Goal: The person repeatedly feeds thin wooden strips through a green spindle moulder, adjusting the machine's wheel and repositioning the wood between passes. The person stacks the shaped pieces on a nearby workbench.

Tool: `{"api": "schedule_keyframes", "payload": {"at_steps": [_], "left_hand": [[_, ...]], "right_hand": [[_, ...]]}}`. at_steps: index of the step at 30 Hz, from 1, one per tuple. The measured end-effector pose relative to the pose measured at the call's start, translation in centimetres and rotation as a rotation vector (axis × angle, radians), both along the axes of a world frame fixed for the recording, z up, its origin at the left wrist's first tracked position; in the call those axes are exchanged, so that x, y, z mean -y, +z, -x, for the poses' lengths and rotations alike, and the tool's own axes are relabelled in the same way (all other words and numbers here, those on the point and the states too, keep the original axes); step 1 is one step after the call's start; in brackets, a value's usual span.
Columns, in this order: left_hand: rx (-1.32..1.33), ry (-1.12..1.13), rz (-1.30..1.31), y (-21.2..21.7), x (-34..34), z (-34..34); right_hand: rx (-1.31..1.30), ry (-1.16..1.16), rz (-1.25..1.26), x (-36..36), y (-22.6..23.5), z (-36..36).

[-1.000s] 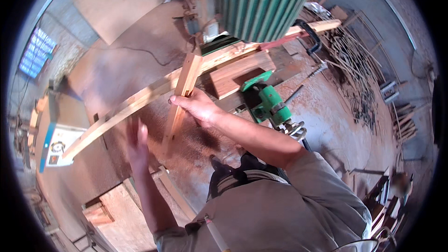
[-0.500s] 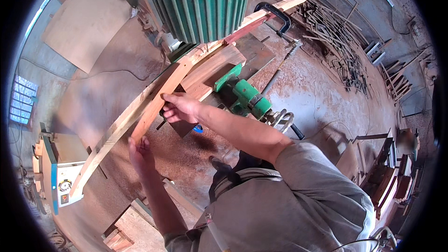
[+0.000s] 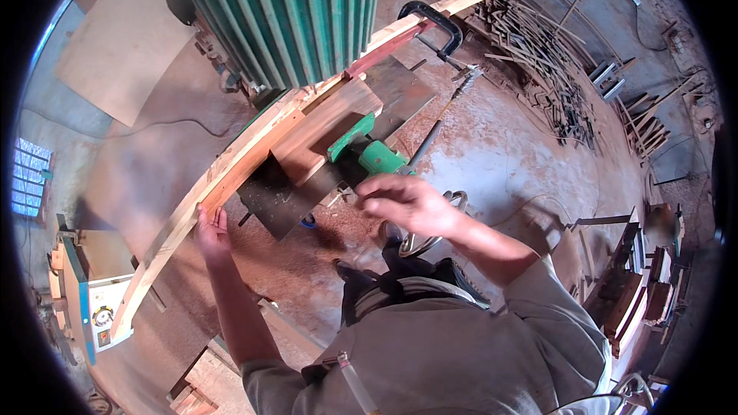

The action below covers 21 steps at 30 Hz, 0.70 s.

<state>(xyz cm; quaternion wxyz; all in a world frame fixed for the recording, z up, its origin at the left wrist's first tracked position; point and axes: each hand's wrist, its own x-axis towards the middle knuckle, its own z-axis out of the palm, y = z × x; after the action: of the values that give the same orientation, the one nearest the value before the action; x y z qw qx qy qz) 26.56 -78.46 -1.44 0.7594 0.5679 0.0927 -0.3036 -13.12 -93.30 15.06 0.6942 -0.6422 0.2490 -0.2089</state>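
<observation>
A long wooden plank [image 3: 231,177] lies slantwise across the dark machine table [image 3: 284,196], running under the green ribbed machine housing [image 3: 292,8]. The left hand [image 3: 209,229] presses against the plank's near edge with fingers flat and open. The right hand [image 3: 407,204] hovers empty and loosely curled, blurred, above a green motor [image 3: 380,157]. A black clamp [image 3: 434,19] grips the plank's far end. Reddish sawdust covers the floor [image 3: 500,146].

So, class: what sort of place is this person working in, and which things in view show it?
Most likely a woodworking shop: a long wooden plank lies across a green machine, sawdust covers the floor, and offcuts are piled nearby.
</observation>
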Motion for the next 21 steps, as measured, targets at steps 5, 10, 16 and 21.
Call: {"api": "schedule_keyframes", "payload": {"at_steps": [5,10,16,21], "left_hand": [[0.001,-0.091,0.182,1.5,3.6,4.0],[0.017,-0.131,0.241,1.3,6.7,6.4],[0.039,-0.070,0.202,0.9,8.2,7.1],[0.051,-0.118,0.188,0.2,8.8,7.5]], "right_hand": [[-0.095,-0.247,0.012,3.2,-0.2,6.3],[-0.045,-0.470,0.053,6.6,-2.2,9.5],[-0.185,-0.685,0.192,11.5,-7.4,11.4],[-0.153,-0.775,-0.094,12.6,-10.8,10.1]]}}
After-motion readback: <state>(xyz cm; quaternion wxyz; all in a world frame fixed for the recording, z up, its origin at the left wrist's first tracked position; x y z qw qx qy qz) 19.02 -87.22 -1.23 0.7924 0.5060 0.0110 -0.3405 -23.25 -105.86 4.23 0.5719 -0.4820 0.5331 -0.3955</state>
